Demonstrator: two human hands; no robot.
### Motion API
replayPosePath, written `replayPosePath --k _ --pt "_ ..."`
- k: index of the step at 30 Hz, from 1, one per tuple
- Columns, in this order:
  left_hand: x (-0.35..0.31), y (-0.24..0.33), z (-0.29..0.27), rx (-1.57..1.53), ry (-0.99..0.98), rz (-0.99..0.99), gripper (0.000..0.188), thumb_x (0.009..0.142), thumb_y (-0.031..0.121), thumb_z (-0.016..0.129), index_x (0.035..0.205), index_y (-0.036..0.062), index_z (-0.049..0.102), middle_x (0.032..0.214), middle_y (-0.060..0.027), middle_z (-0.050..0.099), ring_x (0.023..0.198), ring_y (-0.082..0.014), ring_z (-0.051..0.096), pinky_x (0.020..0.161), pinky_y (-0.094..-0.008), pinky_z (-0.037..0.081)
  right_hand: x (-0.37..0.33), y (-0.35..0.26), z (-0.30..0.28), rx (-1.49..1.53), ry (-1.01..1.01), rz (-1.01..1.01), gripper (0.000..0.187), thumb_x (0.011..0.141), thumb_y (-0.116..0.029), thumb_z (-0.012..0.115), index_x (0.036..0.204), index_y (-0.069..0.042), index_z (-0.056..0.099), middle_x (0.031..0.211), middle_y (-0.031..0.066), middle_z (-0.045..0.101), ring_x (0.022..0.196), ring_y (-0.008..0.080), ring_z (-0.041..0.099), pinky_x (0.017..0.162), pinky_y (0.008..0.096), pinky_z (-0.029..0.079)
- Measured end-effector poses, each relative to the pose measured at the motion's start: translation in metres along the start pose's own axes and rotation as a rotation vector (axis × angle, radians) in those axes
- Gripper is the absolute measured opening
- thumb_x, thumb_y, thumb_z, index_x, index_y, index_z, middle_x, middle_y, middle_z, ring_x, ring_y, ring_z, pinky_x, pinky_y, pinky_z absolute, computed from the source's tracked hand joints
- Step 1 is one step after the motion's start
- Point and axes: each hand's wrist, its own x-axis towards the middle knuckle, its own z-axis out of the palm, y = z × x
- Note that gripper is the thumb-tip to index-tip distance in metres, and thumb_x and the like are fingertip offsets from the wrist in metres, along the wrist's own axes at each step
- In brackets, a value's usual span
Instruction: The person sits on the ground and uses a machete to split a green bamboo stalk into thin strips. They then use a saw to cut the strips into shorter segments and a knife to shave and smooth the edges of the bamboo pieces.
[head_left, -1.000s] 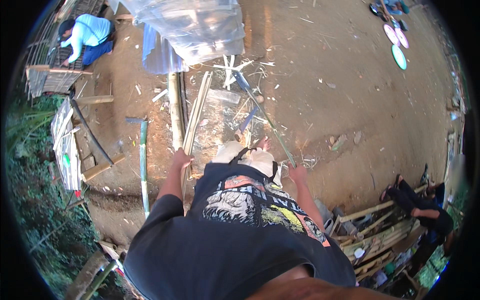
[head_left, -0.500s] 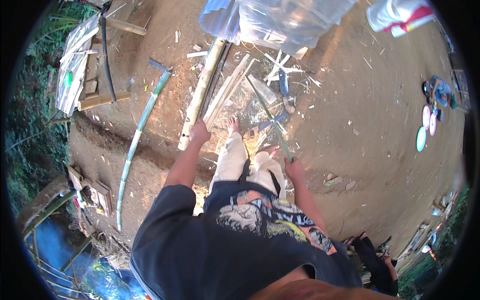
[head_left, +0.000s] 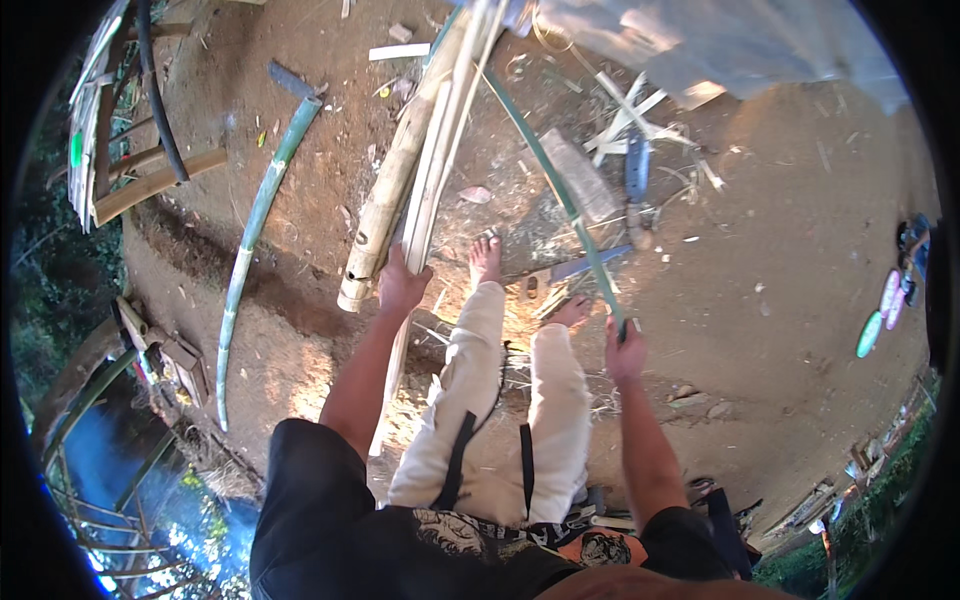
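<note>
My left hand (head_left: 402,284) is closed around a bundle of pale split bamboo strips (head_left: 436,150); their far ends reach the top of the view and their near ends pass beside my left leg. My right hand (head_left: 626,352) grips the near end of a long green bamboo strip (head_left: 555,180), which slants away to the upper left. Between my bare feet and that strip lies a saw (head_left: 592,263) with a blue-looking blade, partly crossed by the strip. Left of the bundle, a thick yellowish bamboo pole (head_left: 385,205) rests on the ground.
A knife with a dark blade (head_left: 637,168) lies among pale offcuts (head_left: 628,115), beside a flat grey board (head_left: 580,175). Further left stretches a green bamboo pole (head_left: 245,250). Clear plastic sheeting (head_left: 740,45) hangs at the top right. Round trays (head_left: 870,335) sit far right.
The pale bundle now extends farther up and also shows below my left hand. Both hands have moved apart, still holding their strips. My view has shifted, showing more of my legs.
</note>
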Motion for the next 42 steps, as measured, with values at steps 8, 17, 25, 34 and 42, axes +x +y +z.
replayPosePath --k 8,17,25,34,42 --pt "0.099 -0.051 0.046 0.033 0.037 -0.101 0.076 0.083 0.016 0.069 0.141 -0.0114 0.029 0.092 -0.0261 0.067 0.076 -0.0231 0.068 0.059 -0.039 0.058 0.189 0.008 0.154 0.073 0.109 -0.336 0.037 0.093 -0.043 0.063 0.091 -0.006 0.06 0.065 0.0195 0.061 0.062 0.0404 0.063 0.055 0.0482 0.047" --pt "0.07 -0.183 0.087 0.127 0.434 0.115 0.047 0.074 0.01 0.076 0.114 -0.0006 0.056 0.096 -0.0181 0.07 0.086 -0.028 0.068 0.079 -0.0393 0.053 0.302 -0.008 0.24 0.172 0.216 -0.662 0.038 0.093 -0.045 0.062 0.093 -0.008 0.061 0.075 0.0157 0.066 0.062 0.0388 0.064 0.055 0.047 0.049" --pt "0.093 -0.298 0.166 0.022 0.453 -0.092 0.06 0.072 0.022 0.078 0.121 -0.0051 0.056 0.097 -0.0204 0.068 0.089 -0.0269 0.065 0.08 -0.041 0.051 0.301 0.0 0.216 0.05 0.263 -0.758 0.042 0.092 -0.048 0.06 0.096 -0.006 0.061 0.083 0.0158 0.065 0.071 0.0361 0.066 0.064 0.0472 0.052" --pt "0.269 -0.275 0.042 -0.135 0.476 -0.045 0.056 0.072 0.031 0.084 0.105 -0.0093 0.063 0.091 -0.0211 0.069 0.082 -0.0282 0.067 0.071 -0.0418 0.053 0.336 -0.019 0.169 -0.057 0.523 -0.777 0.031 0.086 -0.032 0.07 0.103 -0.006 0.067 0.094 0.0144 0.061 0.098 0.033 0.058 0.083 0.0442 0.044" --pt "0.392 -0.161 0.059 -0.547 0.442 -0.072 0.074 0.081 0.047 0.075 0.119 -0.0137 0.056 0.108 -0.0222 0.065 0.091 -0.0279 0.067 0.071 -0.0403 0.055 0.321 -0.012 0.201 -0.085 0.664 -0.815 0.034 0.088 -0.024 0.066 0.115 -0.003 0.065 0.117 0.0145 0.058 0.117 0.0323 0.049 0.1 0.0456 0.038"
